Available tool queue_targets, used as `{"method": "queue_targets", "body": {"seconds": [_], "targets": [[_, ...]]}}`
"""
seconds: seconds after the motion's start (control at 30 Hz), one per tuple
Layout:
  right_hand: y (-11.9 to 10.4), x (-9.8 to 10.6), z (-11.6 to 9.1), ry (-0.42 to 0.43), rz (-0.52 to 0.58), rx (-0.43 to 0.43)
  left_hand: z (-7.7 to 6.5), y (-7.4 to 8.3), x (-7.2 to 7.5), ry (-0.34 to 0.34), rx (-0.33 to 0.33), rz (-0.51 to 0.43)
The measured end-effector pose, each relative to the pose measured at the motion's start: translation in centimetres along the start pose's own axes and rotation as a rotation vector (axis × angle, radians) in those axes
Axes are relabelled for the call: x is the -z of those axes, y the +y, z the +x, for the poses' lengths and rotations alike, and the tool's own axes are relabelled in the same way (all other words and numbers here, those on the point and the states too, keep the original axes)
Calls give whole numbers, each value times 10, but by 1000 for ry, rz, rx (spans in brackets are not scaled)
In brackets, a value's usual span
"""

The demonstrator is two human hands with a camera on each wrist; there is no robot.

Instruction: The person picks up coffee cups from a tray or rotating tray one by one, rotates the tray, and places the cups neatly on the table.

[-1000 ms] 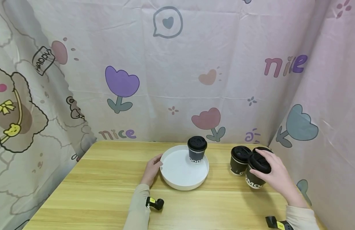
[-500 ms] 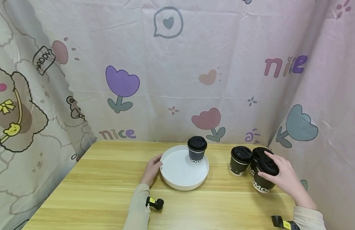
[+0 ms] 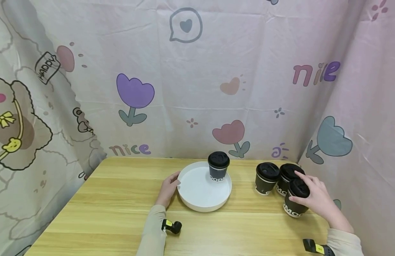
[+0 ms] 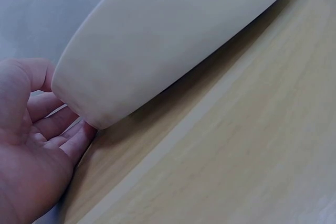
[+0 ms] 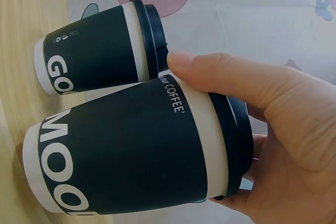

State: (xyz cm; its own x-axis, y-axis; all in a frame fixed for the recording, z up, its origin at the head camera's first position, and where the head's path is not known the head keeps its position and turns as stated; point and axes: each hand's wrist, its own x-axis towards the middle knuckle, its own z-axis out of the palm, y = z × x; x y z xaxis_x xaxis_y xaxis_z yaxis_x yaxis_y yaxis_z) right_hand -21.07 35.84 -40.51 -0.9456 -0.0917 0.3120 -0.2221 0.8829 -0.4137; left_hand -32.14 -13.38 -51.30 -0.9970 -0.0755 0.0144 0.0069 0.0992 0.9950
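Observation:
My left hand [image 3: 168, 188] holds the left edge of a round white tray [image 3: 192, 195], thumb at the rim. In the left wrist view its fingers [image 4: 79, 142] curl against the underside of the tray wall [image 4: 152, 40]. One lidded coffee cup [image 3: 218, 169] stands upright on the tray, toward the back. At the right, my right hand [image 3: 316, 197] grips another black paper coffee cup [image 3: 293, 206] around its upper part, just below the lid. The right wrist view shows the thumb [image 5: 220, 69] across the held cup [image 5: 126, 150], its other fingers mostly hidden behind the lid.
Two more lidded cups stand close behind the held one: a left cup [image 3: 266, 179] and a back cup [image 3: 284, 176], partly covered by it. The wooden table [image 3: 120, 213] ends at a printed curtain [image 3: 184, 89] behind and at the sides.
My right hand and its cup have moved to the right and slightly nearer, uncovering more of the cup behind. The left hand, the tray and its cup have stayed in place.

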Motion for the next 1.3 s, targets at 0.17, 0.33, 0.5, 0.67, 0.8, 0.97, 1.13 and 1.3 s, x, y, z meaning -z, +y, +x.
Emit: {"method": "queue_targets", "body": {"seconds": [0.17, 0.33, 0.5, 0.67, 0.8, 0.97, 1.13, 1.3], "targets": [[1, -1, 0, -21, -7, -3, 2, -2, 0, -5, -4, 4], [3, -2, -1, -39, -16, -8, 2, -2, 0, -6, 1, 1], [3, -3, -1, -59, -15, -27, 1, -2, 0, -7, -5, -1], [3, -4, -1, -66, -20, -36, 1, -1, 0, -3, -3, -4], [3, -4, 0, -67, -21, -39, 0, -1, 0, 1, -1, -10], [2, -4, 0, -73, -19, -37, 0, -1, 1, 6, -2, -16], [1, -4, 0, -51, -16, -13, 0, -1, 1, 2, -2, -17], [1, -3, 1, 62, -11, 56, -1, -1, -1, 1, -3, -9]]}}
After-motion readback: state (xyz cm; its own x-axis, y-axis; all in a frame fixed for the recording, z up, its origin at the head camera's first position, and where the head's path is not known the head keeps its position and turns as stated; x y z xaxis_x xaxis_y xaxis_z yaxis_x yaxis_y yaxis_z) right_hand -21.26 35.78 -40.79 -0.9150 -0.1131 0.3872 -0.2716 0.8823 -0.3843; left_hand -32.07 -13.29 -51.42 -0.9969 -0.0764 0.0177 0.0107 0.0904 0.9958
